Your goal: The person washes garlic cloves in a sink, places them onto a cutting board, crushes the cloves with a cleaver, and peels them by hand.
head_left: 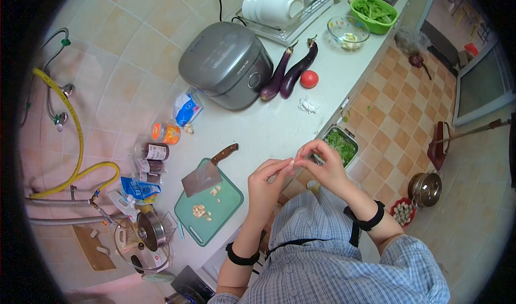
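My left hand (pixel 270 179) and my right hand (pixel 324 164) meet fingertip to fingertip above the counter's front edge. Pinched between them is a small pale garlic clove (pixel 292 164), partly covered by the fingers. To the left, a green cutting board (pixel 226 210) carries a pile of garlic cloves (pixel 201 212) with a few more just above it. A cleaver (pixel 201 179) with a brown wooden handle lies flat across the board's upper end.
A grey rice cooker (pixel 226 65), two eggplants (pixel 298 70), a tomato (pixel 309 79) and white scraps (pixel 308 105) are on the counter. Farther off are a glass bowl (pixel 348 32) and green basin (pixel 376 27). Jars (pixel 156 152) line the wall; a tray of greens (pixel 342 145) sits below the edge.
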{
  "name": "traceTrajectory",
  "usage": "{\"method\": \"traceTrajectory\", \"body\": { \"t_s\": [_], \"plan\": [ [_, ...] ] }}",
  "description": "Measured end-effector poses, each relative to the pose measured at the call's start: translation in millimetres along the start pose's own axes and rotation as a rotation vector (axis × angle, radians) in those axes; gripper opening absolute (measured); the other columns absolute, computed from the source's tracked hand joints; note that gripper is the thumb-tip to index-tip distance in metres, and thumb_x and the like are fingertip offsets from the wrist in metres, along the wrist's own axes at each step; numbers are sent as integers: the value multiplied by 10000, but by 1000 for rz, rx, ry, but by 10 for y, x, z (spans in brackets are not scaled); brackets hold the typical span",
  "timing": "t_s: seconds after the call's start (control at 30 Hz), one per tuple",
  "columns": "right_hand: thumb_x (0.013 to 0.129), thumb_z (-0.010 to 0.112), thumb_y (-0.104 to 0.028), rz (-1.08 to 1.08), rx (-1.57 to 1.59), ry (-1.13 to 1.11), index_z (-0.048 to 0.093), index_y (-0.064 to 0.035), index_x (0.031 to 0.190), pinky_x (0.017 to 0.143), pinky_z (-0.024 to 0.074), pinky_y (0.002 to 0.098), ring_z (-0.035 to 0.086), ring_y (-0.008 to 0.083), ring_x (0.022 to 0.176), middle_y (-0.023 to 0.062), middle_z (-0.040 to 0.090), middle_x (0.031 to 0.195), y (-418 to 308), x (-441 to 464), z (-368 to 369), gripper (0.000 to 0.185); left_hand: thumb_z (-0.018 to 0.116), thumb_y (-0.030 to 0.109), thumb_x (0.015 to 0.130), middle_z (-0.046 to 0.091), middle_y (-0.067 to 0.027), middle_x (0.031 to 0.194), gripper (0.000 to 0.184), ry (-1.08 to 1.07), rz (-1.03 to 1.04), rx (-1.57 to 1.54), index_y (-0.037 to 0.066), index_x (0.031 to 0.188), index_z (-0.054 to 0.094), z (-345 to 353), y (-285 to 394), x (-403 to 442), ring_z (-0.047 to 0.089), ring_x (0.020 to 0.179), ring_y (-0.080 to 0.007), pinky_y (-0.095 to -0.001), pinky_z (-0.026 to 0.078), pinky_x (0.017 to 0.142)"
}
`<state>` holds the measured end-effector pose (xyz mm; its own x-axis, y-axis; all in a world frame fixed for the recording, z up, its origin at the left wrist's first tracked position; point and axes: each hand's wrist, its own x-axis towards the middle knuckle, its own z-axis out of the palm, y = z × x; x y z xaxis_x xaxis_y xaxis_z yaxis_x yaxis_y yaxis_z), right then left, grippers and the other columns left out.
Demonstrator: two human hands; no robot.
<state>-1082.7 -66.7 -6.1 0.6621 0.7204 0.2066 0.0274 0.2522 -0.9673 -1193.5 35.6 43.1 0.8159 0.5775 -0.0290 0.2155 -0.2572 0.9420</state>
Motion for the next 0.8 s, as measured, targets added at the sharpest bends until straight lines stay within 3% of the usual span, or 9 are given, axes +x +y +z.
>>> {"method": "traceTrajectory", "body": {
  "t_s": [0.3,0.4,0.47,0.57,0.8],
  "plan": [
    [775,590,-11,130,45,81,492,-12,912,783,432,279,548,152,835,59,561,849,282,-126,-17,168,590,5,783,617,-93,822,156,-61,1,87,-27,929,633,140,-209,117,597,723,-136,-221,474,655],
    [784,569,-4,115,-31,150,492,-9,935,789,428,288,546,171,846,68,557,860,402,-185,1,169,577,12,798,625,-90,817,151,-82,-90,-7,-39,930,628,224,-380,189,600,730,-136,-225,481,674],
    [788,559,1,97,-90,200,491,-8,953,794,425,292,543,179,856,75,555,870,483,-236,36,178,584,31,800,626,-83,852,153,-63,-319,-312,-35,930,629,285,-442,236,587,751,-122,-217,458,693],
    [802,539,3,130,-70,246,487,-7,1000,800,421,292,536,175,875,80,548,887,605,-304,64,206,585,40,807,628,-85,872,149,-55,-471,-370,-36,929,626,330,-535,306,589,739,-124,-217,460,688],
    [827,524,-30,204,-126,348,487,-2,1026,802,414,281,525,159,871,74,540,888,1039,-498,41,205,587,91,819,626,-85,874,206,-87,-648,-570,-44,976,596,524,-1223,260,599,789,-134,-215,460,719]
  ]
}}
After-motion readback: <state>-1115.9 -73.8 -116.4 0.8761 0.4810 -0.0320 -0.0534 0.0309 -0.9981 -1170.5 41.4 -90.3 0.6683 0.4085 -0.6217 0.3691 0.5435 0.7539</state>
